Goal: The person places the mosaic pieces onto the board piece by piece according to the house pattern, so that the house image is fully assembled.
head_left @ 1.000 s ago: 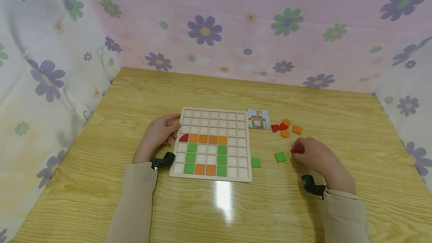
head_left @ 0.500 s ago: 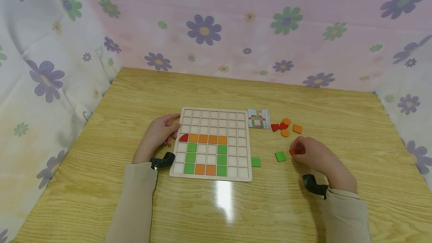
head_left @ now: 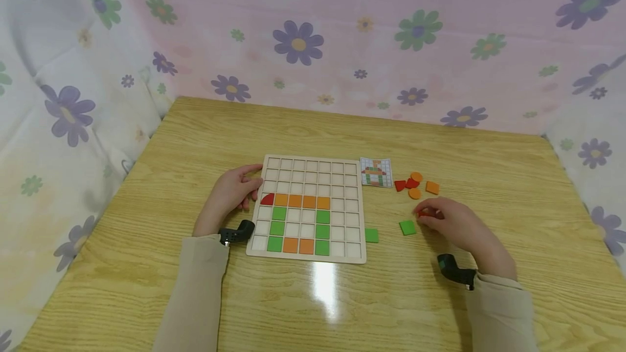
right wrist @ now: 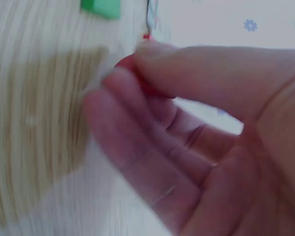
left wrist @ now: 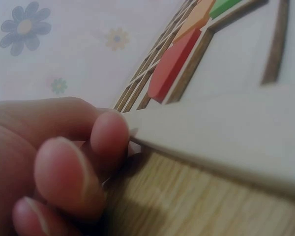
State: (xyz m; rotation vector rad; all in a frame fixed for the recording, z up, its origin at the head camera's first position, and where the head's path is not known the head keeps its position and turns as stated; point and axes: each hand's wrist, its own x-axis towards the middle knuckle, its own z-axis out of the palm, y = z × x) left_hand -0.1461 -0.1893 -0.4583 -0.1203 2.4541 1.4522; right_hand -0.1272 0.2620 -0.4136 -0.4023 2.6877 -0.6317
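A wooden grid board [head_left: 344, 176] lies on the table. In it are orange square tiles [head_left: 295, 200], several green square tiles [head_left: 277, 228] and a red quarter-circle tile [head_left: 267, 199] at the left. My left hand [head_left: 231, 190] rests against the board's left edge, its fingertips [left wrist: 110, 132] at the rim. Right of the board, my right hand [head_left: 452, 220] pinches a red tile [right wrist: 127, 62] between thumb and fingers; the fingers hide most of its shape. Just left of that hand lies a loose green tile [head_left: 407, 227].
A small pattern card [head_left: 376, 173] lies at the board's right side. Beyond the right hand are orange discs [head_left: 414, 194], red pieces [head_left: 400, 185] and an orange square [head_left: 432, 187]. Another green tile [head_left: 371, 236] sits by the board's right edge. Flowered cloth [head_left: 298, 69] hangs behind.
The right fingers have shifted slightly around the red tile, with the fingertips now a little farther left. The left hand and the board have stayed in place.
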